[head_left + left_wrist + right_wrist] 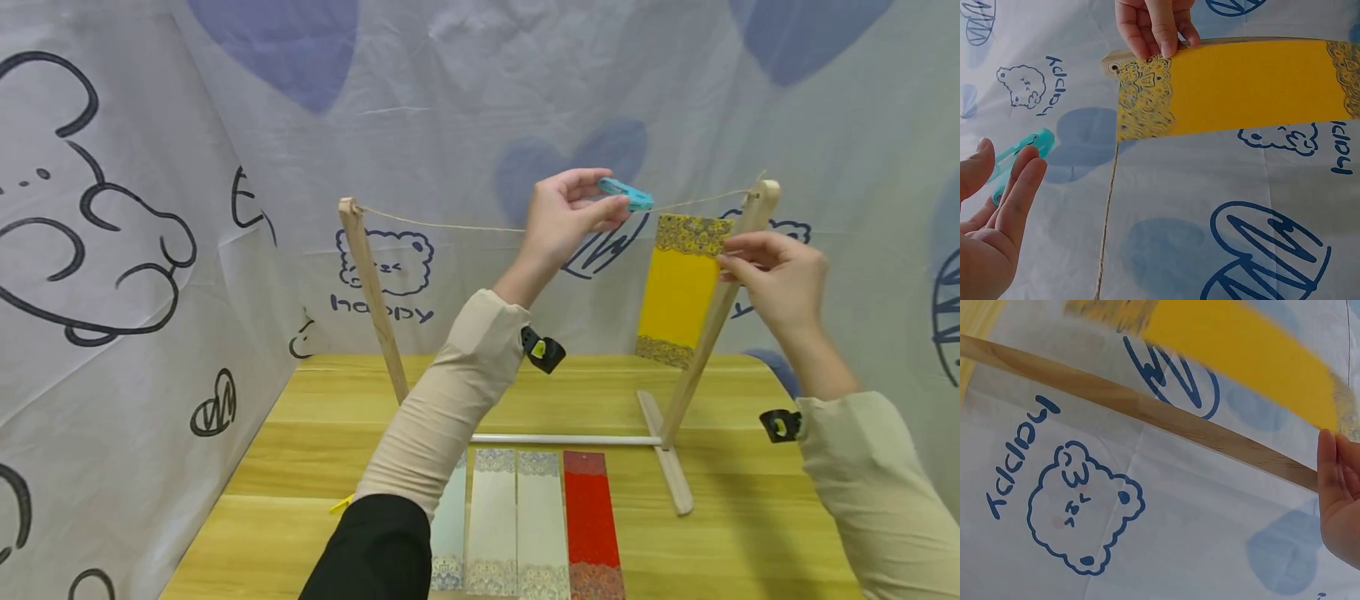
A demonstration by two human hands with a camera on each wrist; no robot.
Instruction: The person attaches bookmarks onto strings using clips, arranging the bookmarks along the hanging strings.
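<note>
In the head view my left hand [562, 208] pinches a turquoise clothespin [630, 194] between thumb and fingers, close to the string [450, 225]. My right hand [783, 271] pinches the upper right edge of a yellow paper strip [678, 287] with patterned bands at both ends. The strip hangs upright, its top edge by the string, left of the right wooden post [720, 308]. From the left wrist view, the clothespin [1038, 142] is apart from the strip [1247, 84]. The right wrist view shows the right fingertips [1327, 440] on the strip's edge.
Another wooden post [375, 292] holds the string's left end. A white rod [562, 439] runs low between the posts. On the wooden table [300, 433] lie a red strip [592, 517], several pale strips [491, 517] and a small yellow object [341, 504]. A printed cloth hangs behind.
</note>
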